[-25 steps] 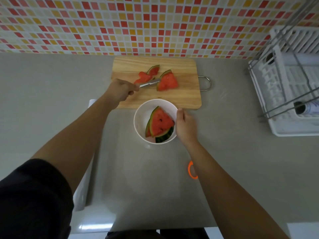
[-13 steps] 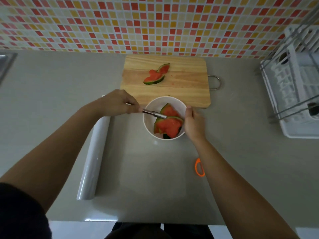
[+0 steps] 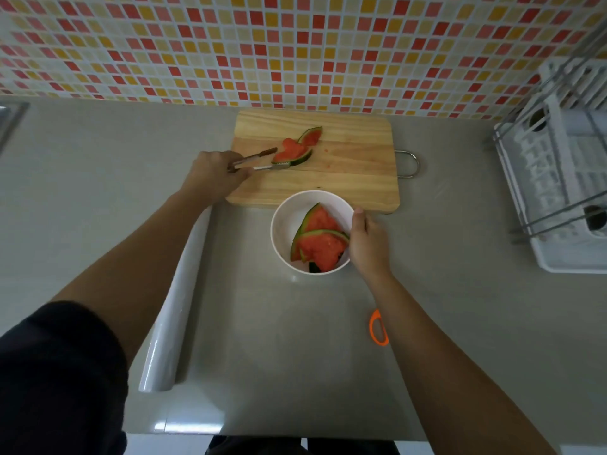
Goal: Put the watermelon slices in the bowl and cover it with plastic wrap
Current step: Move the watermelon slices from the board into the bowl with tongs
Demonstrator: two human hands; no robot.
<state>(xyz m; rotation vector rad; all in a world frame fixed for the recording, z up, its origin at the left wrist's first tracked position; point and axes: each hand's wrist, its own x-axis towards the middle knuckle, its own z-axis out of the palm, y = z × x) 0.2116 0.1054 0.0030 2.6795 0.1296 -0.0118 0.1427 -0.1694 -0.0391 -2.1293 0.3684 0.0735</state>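
A white bowl (image 3: 285, 221) stands on the grey counter just in front of the wooden cutting board (image 3: 345, 169). Watermelon slices (image 3: 320, 244) lie stacked inside the bowl. Two more slices remain on the board: one (image 3: 290, 154) near the tongs and a smaller one (image 3: 311, 136) behind it. My left hand (image 3: 213, 174) grips metal tongs (image 3: 259, 160), whose open tips sit on either side of the nearer slice. My right hand (image 3: 366, 241) holds the bowl's right rim. A roll of plastic wrap (image 3: 174, 310) lies along the counter under my left forearm.
An orange scissor handle (image 3: 377, 328) peeks out beside my right forearm. A white dish rack (image 3: 565, 192) with metal bars fills the right edge. The mosaic tile wall rises behind the board. A sink edge (image 3: 10, 119) shows at far left.
My left hand carried a slice with the tongs from the board into the bowl, then moved back up to the board, where the tongs now straddle another slice. The right hand stayed on the bowl.
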